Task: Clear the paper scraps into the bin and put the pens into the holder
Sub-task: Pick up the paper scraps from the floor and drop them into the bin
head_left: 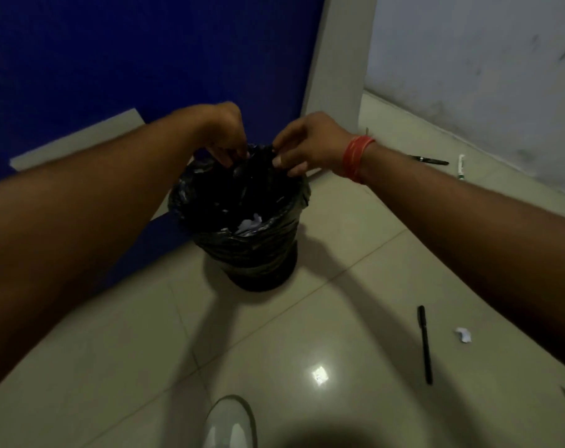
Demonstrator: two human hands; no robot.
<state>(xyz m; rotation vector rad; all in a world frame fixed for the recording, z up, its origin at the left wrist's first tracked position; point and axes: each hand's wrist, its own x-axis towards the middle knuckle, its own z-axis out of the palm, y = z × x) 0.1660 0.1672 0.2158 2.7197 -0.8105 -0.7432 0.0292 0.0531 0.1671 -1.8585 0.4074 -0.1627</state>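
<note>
Nearest on the tile floor (145,334) lie a black pen (425,345) and two paper scraps (463,334) – well apart from the hands. Further out, the bin (242,227) holds white scraps (252,225) deep below the fingers. Left hand (221,134) and right hand (310,145) both pinch the black liner's (258,253) far rim – two more pens (431,160) lie beyond.

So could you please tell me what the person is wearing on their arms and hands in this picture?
Both forearms are bare, with no sleeves in view. The left hand shows no glove, ring or watch. On the wrist of the right hand sits a band of red threads or bangles, wound several times round. No gloves on either hand.
</note>
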